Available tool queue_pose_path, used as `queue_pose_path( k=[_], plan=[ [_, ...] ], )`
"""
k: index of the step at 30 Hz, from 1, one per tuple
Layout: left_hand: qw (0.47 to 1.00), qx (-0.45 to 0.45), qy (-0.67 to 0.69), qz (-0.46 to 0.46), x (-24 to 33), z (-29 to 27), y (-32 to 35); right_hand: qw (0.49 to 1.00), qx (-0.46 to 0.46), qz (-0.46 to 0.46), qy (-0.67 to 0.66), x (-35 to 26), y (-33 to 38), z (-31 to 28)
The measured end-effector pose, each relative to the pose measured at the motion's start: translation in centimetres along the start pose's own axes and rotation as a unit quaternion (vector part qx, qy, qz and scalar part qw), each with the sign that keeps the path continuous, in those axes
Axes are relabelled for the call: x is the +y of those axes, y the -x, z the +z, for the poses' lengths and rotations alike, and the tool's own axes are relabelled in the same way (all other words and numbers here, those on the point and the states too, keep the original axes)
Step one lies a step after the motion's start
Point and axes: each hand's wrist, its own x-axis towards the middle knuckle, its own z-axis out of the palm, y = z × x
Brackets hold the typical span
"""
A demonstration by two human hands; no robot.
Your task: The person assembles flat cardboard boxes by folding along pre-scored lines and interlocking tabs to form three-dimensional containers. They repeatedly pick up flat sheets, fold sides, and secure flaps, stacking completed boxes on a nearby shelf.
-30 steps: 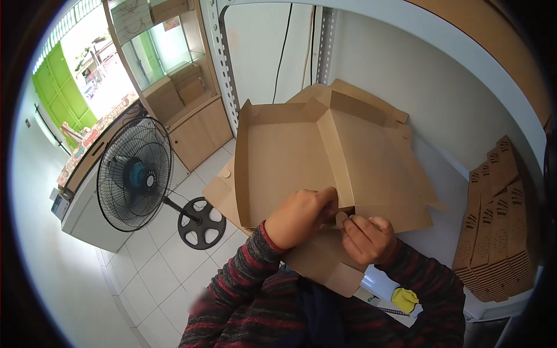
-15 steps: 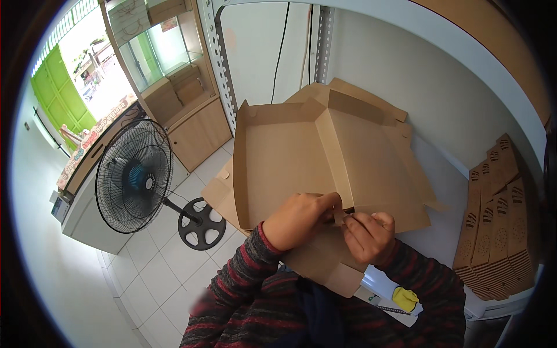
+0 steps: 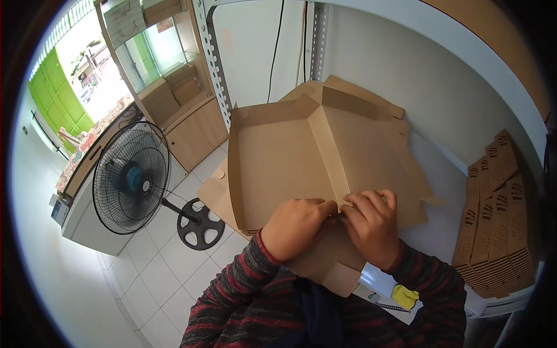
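Head view, left to right: one green door (image 3: 58, 93) stands at the upper left, with one black fan (image 3: 132, 178) below and right of it. One wooden cabinet (image 3: 200, 133) rises behind the fan. At the centre, one brown cardboard box (image 3: 278, 156) lies open, its two panels meeting at a crease, over flat cardboard (image 3: 216, 191) (how many sheets, I cannot tell). Two hands meet at its near edge, in the lower centre, fingertips just beside each other. The left hand (image 3: 297, 227) is curled tight on that edge; the right hand (image 3: 372, 227) bends its fingers over the corner, its thumb hidden, so I cannot tell whether it pinches. One yellow cloth (image 3: 405, 296) lies at the lower right, and folded cartons (image 3: 493, 232), too tightly packed to count, fill the right side.
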Motion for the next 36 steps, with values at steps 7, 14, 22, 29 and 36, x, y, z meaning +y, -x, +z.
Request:
queue_pose_path(
  k=[7,14,22,29,36],
  plan=[
    [0.992,0.068,-0.11,-0.004,0.8,1.7,-0.4,1.0,-0.003,-0.015,0.019,0.3,0.0,0.3],
    [0.992,0.085,-0.095,-0.005,-0.1,2.6,-0.9,1.0,-0.023,0.003,0.013,0.2,0.1,0.0],
    [0.99,0.09,-0.103,-0.022,-1.0,1.7,-0.5,0.981,-0.161,0.013,0.111,0.5,-0.4,-4.6],
    [0.977,0.135,-0.14,-0.085,-1.3,-1.1,0.2,0.955,-0.203,0.064,0.208,3.9,0.2,-5.8],
    [0.984,0.087,-0.128,-0.092,-2.6,-0.2,1.4,0.939,-0.329,0.062,-0.072,5.6,-0.7,-8.7]
  ],
)
